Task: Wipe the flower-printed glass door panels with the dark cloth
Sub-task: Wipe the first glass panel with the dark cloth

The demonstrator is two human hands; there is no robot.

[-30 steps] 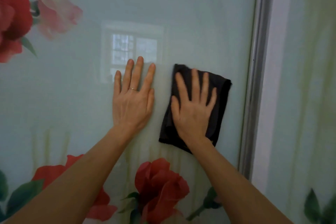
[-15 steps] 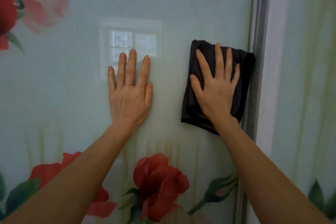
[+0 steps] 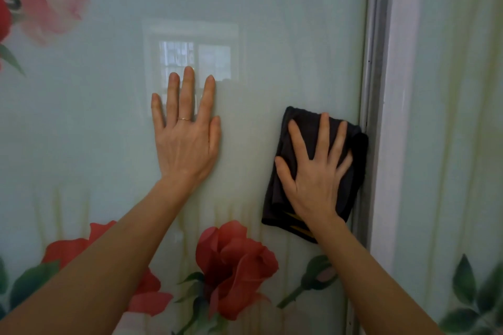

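Observation:
A pale green glass door panel printed with red roses fills most of the view. My right hand presses flat, fingers spread, on a folded dark cloth against the glass, right at the panel's right edge beside the metal frame. My left hand lies flat and open on the bare glass to the left of the cloth, a thin ring on one finger. The cloth's middle is hidden under my right hand.
A grey metal frame strip runs vertically just right of the cloth. Beyond it stands a second printed panel with green leaves low down. A red rose print sits below my hands. A window reflection shows above my left hand.
My right hand slid the cloth rightward and up to the frame, then down along the frame edge. My left hand stayed flat on the glass.

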